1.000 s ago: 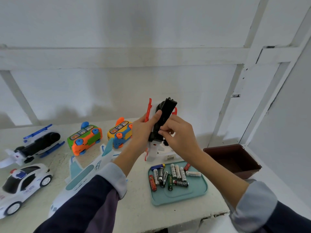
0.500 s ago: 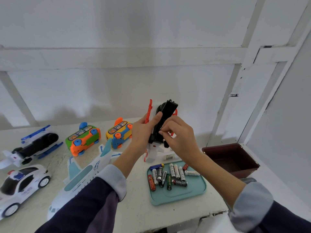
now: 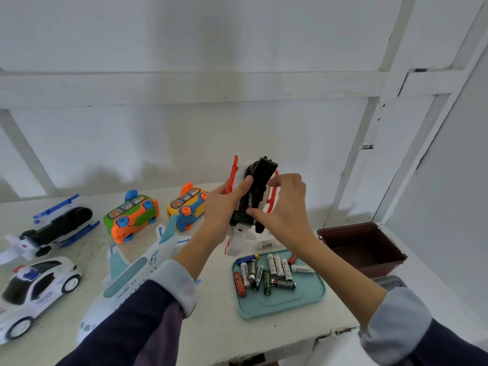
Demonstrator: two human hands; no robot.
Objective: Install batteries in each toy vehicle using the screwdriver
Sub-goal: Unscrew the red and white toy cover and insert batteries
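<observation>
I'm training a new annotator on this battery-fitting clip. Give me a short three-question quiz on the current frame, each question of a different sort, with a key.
1. True or false: the teal tray holds loose batteries.
2. Which hand has its thumb on the Eveready battery in the raised toy helicopter? A left hand B right hand
3. Fill in: the brown bin stands to the ___ of the tray.

Key: 1 true; 2 A; 3 right
</observation>
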